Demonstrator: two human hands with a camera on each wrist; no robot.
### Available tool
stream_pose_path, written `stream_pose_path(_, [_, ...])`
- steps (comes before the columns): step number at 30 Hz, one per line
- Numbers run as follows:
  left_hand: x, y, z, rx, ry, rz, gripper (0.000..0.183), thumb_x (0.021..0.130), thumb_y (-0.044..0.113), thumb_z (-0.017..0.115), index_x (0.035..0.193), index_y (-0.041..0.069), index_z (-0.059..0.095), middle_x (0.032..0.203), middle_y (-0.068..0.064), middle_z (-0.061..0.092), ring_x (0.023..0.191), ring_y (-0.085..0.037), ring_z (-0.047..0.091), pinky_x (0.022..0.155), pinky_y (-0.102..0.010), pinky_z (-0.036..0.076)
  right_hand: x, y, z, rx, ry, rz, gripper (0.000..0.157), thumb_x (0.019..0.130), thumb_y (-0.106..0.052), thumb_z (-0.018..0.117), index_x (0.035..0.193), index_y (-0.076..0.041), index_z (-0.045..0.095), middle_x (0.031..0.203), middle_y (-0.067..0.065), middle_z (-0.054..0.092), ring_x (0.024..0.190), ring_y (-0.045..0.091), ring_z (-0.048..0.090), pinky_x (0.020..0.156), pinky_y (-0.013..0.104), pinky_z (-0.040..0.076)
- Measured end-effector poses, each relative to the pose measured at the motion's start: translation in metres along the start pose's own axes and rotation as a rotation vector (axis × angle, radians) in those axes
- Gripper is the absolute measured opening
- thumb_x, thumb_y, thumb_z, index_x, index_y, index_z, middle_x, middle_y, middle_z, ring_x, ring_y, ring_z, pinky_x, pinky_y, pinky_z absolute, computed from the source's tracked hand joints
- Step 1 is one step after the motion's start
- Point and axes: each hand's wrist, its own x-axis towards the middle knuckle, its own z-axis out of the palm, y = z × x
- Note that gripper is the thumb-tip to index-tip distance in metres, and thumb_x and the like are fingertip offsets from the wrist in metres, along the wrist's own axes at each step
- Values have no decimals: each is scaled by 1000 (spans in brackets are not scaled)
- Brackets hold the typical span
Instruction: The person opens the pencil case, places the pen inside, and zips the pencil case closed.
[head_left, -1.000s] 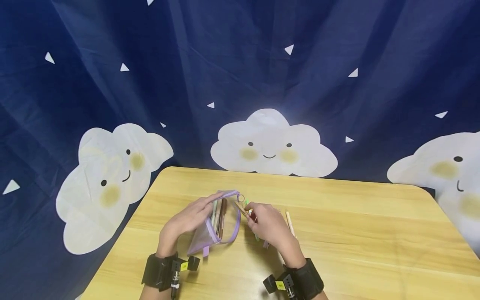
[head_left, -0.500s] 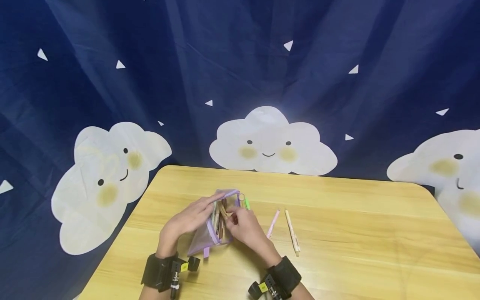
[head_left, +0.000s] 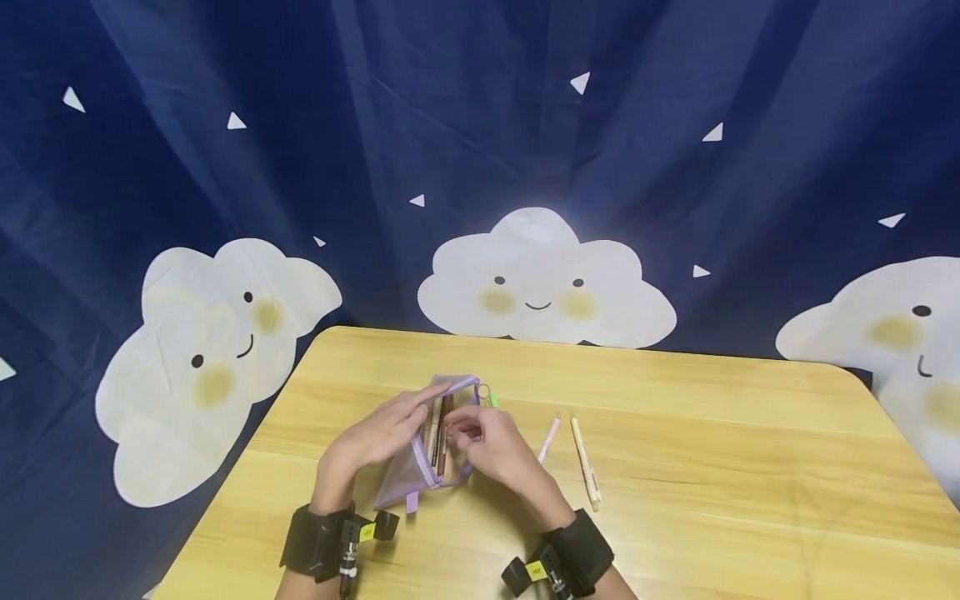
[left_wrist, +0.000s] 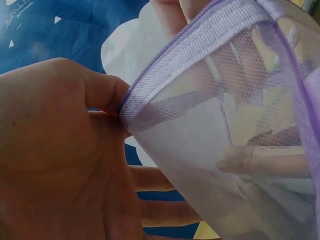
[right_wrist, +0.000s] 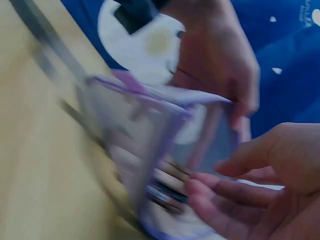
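A see-through mesh pencil pouch (head_left: 403, 483) with lilac edging lies with its mouth spread toward the right. My left hand (head_left: 384, 431) pinches the far-left zip edge (left_wrist: 172, 52) between thumb and fingers. Several pens (head_left: 437, 442), some brown and some pale, lie inside, and their ends (right_wrist: 167, 192) show through the mouth in the right wrist view. At that mouth is my right hand (head_left: 493, 446), its fingertips reaching inside beside the brown pens. Its thumb and fingers stand apart, loosely bent, with nothing between them.
On the wooden table (head_left: 712, 467), right of the pouch, lie a pink pen (head_left: 550, 437) and a cream pen (head_left: 585, 462). Beyond the right hand a green-ended pen (head_left: 492, 400) shows beside the pouch's ring (head_left: 483, 390). A blue cloud-printed curtain (head_left: 375, 167) hangs behind the table.
My right hand has carried a tan pen from the right into the pouch and let go of it. The left hand keeps its hold on the pouch edge.
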Motion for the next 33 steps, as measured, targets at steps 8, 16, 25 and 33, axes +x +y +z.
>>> stream_pose_path(8, [0,3,-2,13,-8,-38,47,108,13,32,154,14,35,152,-26,36,136,-42,34,108,-64,29,-20,11,-61,-351,213,120,34,88,-7,67,122,-6,68,107,14,67,90,26,64,74,41,58])
stream_pose_path(16, [-2,4,-1,36,-20,-35,47,108,13,31,155,14,33,154,-23,33,138,-43,31,109,-65,28,-46,31,-107,-500,120,370,55,84,-16,71,135,-2,56,122,27,56,96,36,58,76,52,53])
stream_pose_path(25, [-1,4,0,32,-19,-59,47,108,15,31,155,16,34,154,-23,34,138,-42,32,110,-64,28,-55,40,-111,-452,-14,457,35,75,-11,80,94,-3,53,75,8,56,64,22,52,55,33,44])
stream_pose_path(33, [0,3,0,15,-19,-71,47,108,14,32,155,17,34,154,-23,34,137,-42,33,108,-64,30,-53,51,-108,-466,10,470,20,75,6,68,87,-1,53,73,10,56,58,23,54,49,33,47])
